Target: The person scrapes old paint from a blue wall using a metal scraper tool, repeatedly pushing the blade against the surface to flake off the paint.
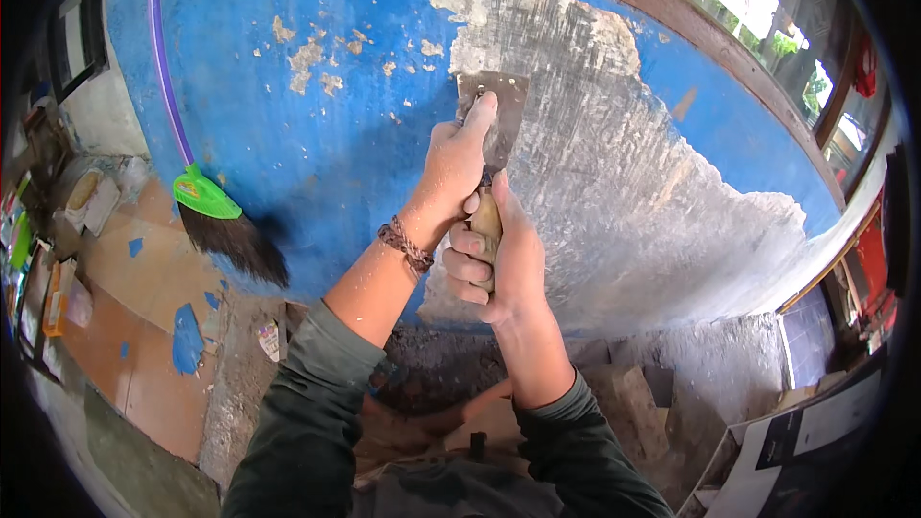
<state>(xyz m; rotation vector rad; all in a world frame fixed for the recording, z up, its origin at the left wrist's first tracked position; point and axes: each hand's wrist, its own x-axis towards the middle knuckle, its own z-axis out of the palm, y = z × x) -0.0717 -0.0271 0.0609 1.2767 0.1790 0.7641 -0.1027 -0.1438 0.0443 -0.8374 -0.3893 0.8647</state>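
A putty knife with a wide metal blade (509,115) and a worn wooden handle lies against a wall. My right hand (504,252) is closed around its handle. Higher up, my left hand (460,151) grips the blade's left side, the thumb pressed flat on the metal. The blade's top edge meets the border between blue paint (360,137) and a large bare grey plaster patch (597,151). Small chips are missing from the paint to the left. Pale dust coats both hands, and a braided bracelet circles my left wrist.
A broom with green head (207,194) and purple handle leans on the wall at left. Blue paint flakes (187,339) lie on the tiled floor. A wooden window frame (712,32) crosses the upper right. Blocks (624,406) and a box (748,457) stand low at right.
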